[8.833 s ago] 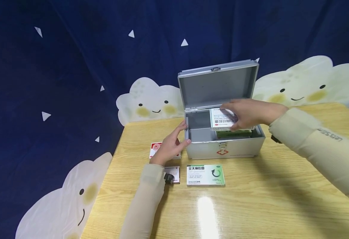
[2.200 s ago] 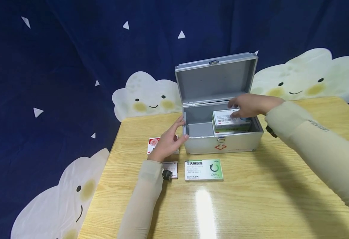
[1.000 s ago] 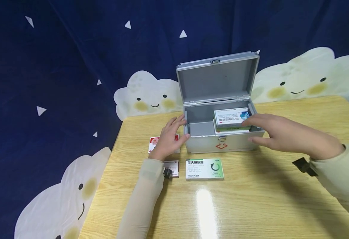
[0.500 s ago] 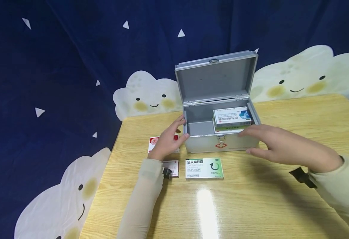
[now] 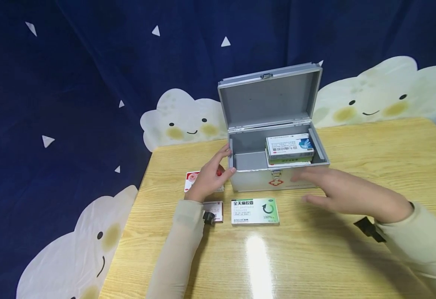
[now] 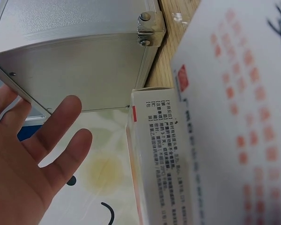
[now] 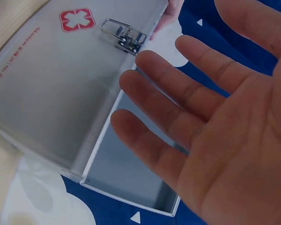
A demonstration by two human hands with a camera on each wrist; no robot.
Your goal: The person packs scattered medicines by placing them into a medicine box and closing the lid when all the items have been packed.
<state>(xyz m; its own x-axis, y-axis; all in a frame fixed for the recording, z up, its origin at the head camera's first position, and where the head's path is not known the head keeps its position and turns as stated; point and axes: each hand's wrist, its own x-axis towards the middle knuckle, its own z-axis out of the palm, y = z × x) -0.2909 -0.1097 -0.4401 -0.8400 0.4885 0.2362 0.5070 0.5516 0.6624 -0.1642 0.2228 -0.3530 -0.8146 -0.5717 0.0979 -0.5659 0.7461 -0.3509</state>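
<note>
A silver first-aid case (image 5: 300,178) with a red cross stands on the table, its lid (image 5: 270,101) raised. Inside, on the right, a white and blue medicine box (image 5: 286,145) tops a stack with a green-edged one under it. My left hand (image 5: 208,178), thumb and fingers spread, is at the case's left wall and holds nothing. Just in front of the case's right front, my right hand (image 5: 346,193) hovers with extended fingers and an empty palm (image 7: 239,154). A white and green capsule box (image 5: 255,211) lies on the table before the case.
A red and white box (image 5: 191,178) lies left of the case, partly under my left hand in view. Nearer me is a smaller white box (image 5: 216,209), partly hidden by the wrist. Behind the wooden table (image 5: 315,261) hangs a dark blue curtain (image 5: 91,74) with clouds.
My right hand has set the white and blue medicine box on the stack, let go, and come out of the case toward the front. My left hand has stayed at the case's left wall.
</note>
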